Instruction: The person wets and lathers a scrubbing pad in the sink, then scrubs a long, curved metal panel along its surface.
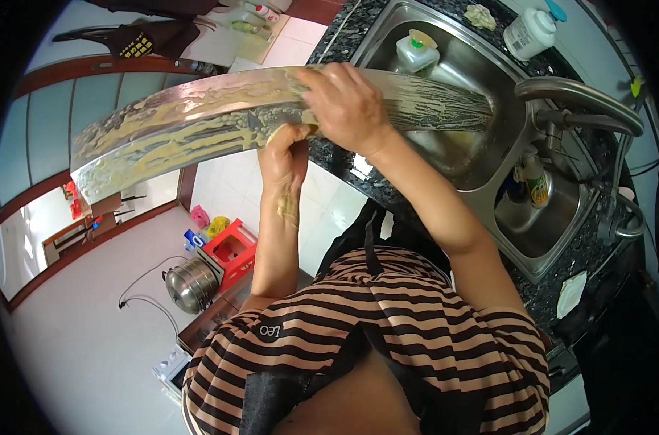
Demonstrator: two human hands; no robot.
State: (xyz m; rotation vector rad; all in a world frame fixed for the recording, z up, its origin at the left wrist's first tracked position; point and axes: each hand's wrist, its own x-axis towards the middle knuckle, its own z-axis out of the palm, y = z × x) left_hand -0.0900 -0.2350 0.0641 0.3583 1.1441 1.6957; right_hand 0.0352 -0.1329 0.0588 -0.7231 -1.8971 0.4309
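Observation:
A long metal panel (pixel 199 119), smeared with yellowish paste, stretches from the upper left to over the sink, its right end above the basin. Beneath its lower edge, near the middle, my left hand (pixel 282 154) has its fingers closed around that edge, with paste on the wrist. My right hand (pixel 344 105) lies on the panel's upper face just right of my left hand. Its fingers are bent and their tips are blurred, with something pale partly showing under them that I cannot make out.
The steel sink (pixel 482 181) has a bottle with a green and yellow top (pixel 417 51) in the large basin and a yellow-labelled bottle (pixel 536 181) in the small one. A curved faucet (pixel 583 90) rises at the right. A white pump bottle (pixel 530 35) stands behind.

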